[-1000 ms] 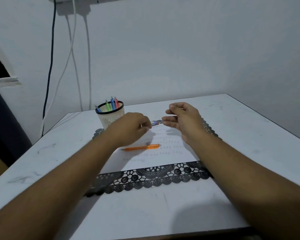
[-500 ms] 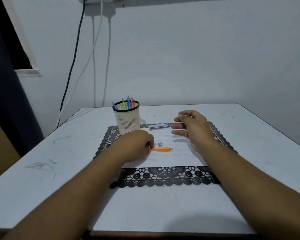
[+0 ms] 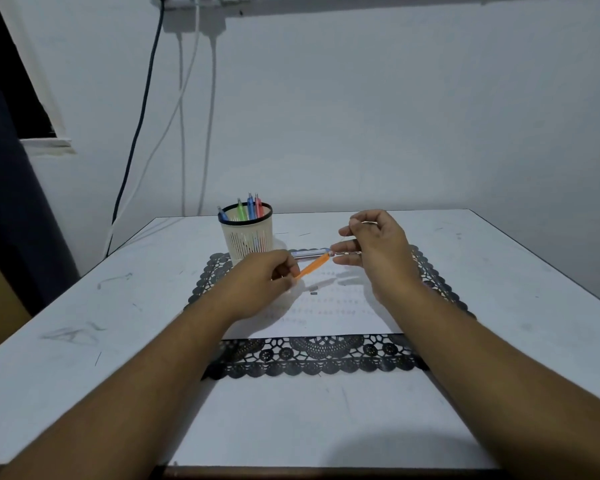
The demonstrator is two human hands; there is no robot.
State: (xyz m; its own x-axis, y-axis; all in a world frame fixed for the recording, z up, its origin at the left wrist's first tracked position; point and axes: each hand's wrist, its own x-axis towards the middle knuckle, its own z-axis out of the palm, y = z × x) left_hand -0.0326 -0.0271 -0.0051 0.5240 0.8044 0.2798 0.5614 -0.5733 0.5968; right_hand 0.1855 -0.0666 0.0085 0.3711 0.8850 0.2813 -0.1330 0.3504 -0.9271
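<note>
Left hand (image 3: 267, 277) pinching slim orange pen barrel (image 3: 312, 267), right hand (image 3: 378, 245) pinching thin pen piece (image 3: 347, 253) (tips meeting), above lace mat (image 3: 326, 356).

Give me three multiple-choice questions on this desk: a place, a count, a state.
1. Where does the pen cup stand? A) lace mat, far left corner B) the table's near right edge C) the floor
2. How many pens stand in it? A) two B) seven C) four
3. How is the orange pen? A) lying untouched B) pinched by the left hand, lifted C) in the cup
Answers: 1 A, its base meets that corner; 2 C, four tips show; 3 B, fingers grip it above the paper.
</note>
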